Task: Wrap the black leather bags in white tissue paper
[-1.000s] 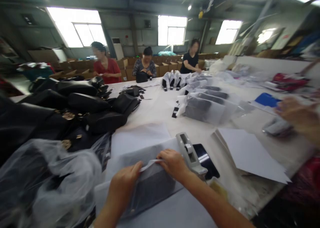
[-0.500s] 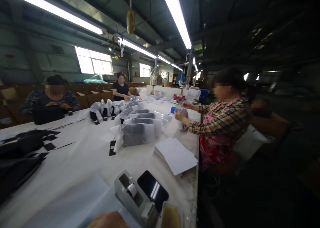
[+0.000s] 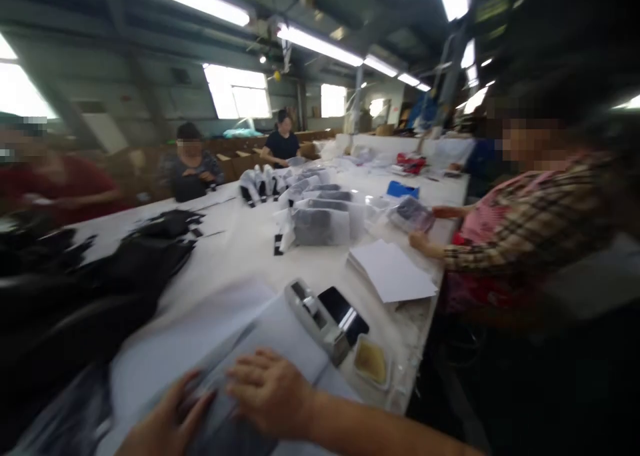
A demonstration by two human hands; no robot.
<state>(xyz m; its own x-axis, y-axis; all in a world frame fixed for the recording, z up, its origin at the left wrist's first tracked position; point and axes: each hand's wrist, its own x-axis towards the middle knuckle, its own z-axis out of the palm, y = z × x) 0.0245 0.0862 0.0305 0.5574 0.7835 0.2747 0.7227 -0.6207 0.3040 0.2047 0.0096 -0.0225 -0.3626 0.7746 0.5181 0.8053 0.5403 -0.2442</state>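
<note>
At the bottom of the head view, my right hand [image 3: 275, 389] lies with its fingers slightly spread on white translucent sheeting [image 3: 295, 333]. Left of it, my left hand [image 3: 167, 419] has thumb and fingers apart against the same sheeting, over something dark and wrapped whose outline is blurred. A grey tape dispenser [image 3: 317, 319] stands just beyond the sheeting, beside a black phone [image 3: 344, 313]. Near the dispenser's front end is a small clear tray [image 3: 371, 361] with a yellowish pad.
Black items [image 3: 135, 263] are heaped on the left. Wrapped grey packages [image 3: 320, 226] stand mid-table, with a paper stack [image 3: 393, 269] nearer. At right, a person in a plaid sleeve [image 3: 555, 216] handles a wrapped package [image 3: 410, 215]. Three other people sit or stand across the table.
The view has swung left and down, and both my hands now show on the sheeting. The person at right has let go of the blue item, which lies on the table, and touches a wrapped package.
</note>
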